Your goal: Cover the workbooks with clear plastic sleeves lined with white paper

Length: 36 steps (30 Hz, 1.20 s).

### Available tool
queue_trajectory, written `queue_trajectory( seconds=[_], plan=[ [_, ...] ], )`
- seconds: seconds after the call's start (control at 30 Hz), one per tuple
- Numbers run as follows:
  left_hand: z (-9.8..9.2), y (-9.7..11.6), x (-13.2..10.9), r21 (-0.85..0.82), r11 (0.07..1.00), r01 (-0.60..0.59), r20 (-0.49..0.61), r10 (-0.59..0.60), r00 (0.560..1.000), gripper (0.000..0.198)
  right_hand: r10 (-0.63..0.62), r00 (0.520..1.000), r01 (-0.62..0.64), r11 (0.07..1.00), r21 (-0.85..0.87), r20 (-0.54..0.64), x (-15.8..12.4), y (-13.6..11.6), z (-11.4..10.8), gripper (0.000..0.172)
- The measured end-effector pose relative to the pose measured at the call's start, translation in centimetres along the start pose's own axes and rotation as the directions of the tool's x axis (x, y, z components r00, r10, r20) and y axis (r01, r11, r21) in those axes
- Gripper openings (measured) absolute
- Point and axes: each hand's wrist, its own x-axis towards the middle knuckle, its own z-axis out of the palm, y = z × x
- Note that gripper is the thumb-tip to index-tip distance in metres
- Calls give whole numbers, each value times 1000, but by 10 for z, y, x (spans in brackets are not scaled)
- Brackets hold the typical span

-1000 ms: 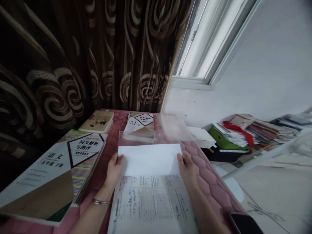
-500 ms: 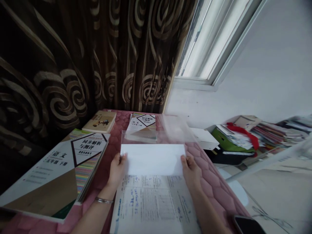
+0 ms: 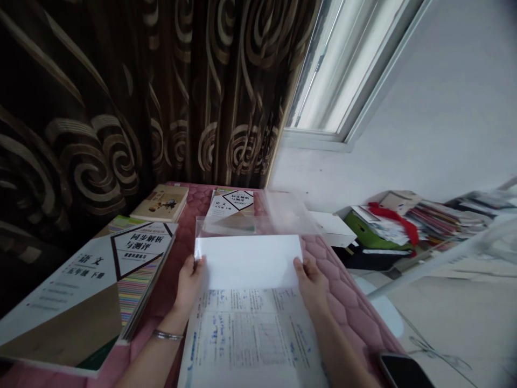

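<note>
Slightly higher in the frame than a moment earlier, a white sheet point(image 3: 248, 262) is held at centre, its far edge lying further over a clear plastic sleeve point(image 3: 258, 218). Its long axis runs across the frame, left to right, and its far edge points toward the curtain. Its side edges are pinched by the left hand point(image 3: 189, 284) and right hand point(image 3: 310, 283), each nearly closed on the paper. Below it lies a printed worksheet point(image 3: 246, 337) on the pink quilted table point(image 3: 347, 293). A large workbook point(image 3: 86, 285) is placed at lower left, and a phone point(image 3: 404, 372) at lower right.
</note>
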Motion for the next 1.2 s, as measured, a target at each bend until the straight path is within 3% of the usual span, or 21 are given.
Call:
queue_trajectory(
  seconds=[0.23, 0.47, 0.73, 0.9, 1.2],
  plan=[
    [-1, -6, 2, -98, 992, 79, 31, -77, 997, 30, -44, 998, 42, 997, -72, -36, 0, 0, 2, 45],
    [0, -4, 1, -15, 1000, 15, -11, -15, 1000, 27, 19, 1000, -19, 989, 148, -1, -3, -6, 0, 38],
    [1, -3, -1, -35, 999, 3, -19, -3, 1000, 33, -16, 1000, 17, 999, 40, -18, 2, 8, 1, 43],
    [0, 0, -2, -127, 990, 57, 13, -55, 998, 33, -44, 997, 45, 999, 16, -58, 3, 8, 2, 44],
    [1, -7, 1, -98, 995, 24, -15, -25, 1000, 30, 48, 999, -50, 960, 277, 13, -1, 2, 1, 34]
  ],
)
